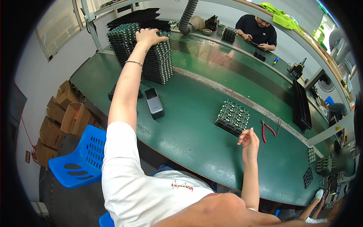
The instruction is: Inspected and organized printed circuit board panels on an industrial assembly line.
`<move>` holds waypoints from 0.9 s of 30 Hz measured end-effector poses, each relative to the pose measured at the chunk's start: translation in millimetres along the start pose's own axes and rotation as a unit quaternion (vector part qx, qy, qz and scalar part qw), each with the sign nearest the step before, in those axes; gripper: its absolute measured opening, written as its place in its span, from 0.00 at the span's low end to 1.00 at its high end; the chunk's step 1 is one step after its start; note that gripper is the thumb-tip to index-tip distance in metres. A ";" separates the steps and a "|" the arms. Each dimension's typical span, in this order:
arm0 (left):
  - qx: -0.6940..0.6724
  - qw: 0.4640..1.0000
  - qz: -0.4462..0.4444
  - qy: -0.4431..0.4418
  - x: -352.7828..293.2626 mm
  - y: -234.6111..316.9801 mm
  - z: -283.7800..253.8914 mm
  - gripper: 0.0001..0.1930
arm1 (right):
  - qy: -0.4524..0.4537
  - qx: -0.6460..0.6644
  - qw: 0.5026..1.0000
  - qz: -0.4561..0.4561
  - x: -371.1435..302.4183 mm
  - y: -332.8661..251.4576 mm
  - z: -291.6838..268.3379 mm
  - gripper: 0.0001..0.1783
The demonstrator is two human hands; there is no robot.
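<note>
My left arm stretches far forward, and my left hand [148, 38] rests over the top of a tall stack of green circuit boards [160, 62]. Its thumb points out to the right, and the fingers are apart along the far side; no board is visibly lifted. A second tall stack of boards [121, 41] stands close on the left. My right hand [249, 142] is raised beside the near right corner of a low stack of circuit boards [232, 116]. Its fingers are loosely bent and apart, with nothing seen in them.
A grey and black box-shaped device [154, 103] stands on the green table [185, 132]. Red-handled pliers [264, 131] and tweezers [279, 126] lie right of the low stack. A co-worker [259, 32] sits across the bench. A blue chair [83, 155] and cardboard boxes [53, 132] are at left.
</note>
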State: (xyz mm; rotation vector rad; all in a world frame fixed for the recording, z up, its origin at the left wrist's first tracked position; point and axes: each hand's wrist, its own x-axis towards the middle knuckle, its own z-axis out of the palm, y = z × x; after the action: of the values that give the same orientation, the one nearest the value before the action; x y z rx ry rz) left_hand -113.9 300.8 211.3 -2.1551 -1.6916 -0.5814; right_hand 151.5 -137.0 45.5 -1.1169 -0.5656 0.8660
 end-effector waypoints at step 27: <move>0.020 0.977 0.059 -0.203 24.8 -17.9 7.5 0.50 | 0.064 -0.349 0.926 -0.126 28.9 32.3 -34.8 0.22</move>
State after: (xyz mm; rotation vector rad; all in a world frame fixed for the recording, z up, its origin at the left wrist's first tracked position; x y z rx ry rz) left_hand -125.4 329.4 217.8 -2.4468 -1.7287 -0.0710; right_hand 184.5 -125.8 2.1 -1.6850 -0.9226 0.3544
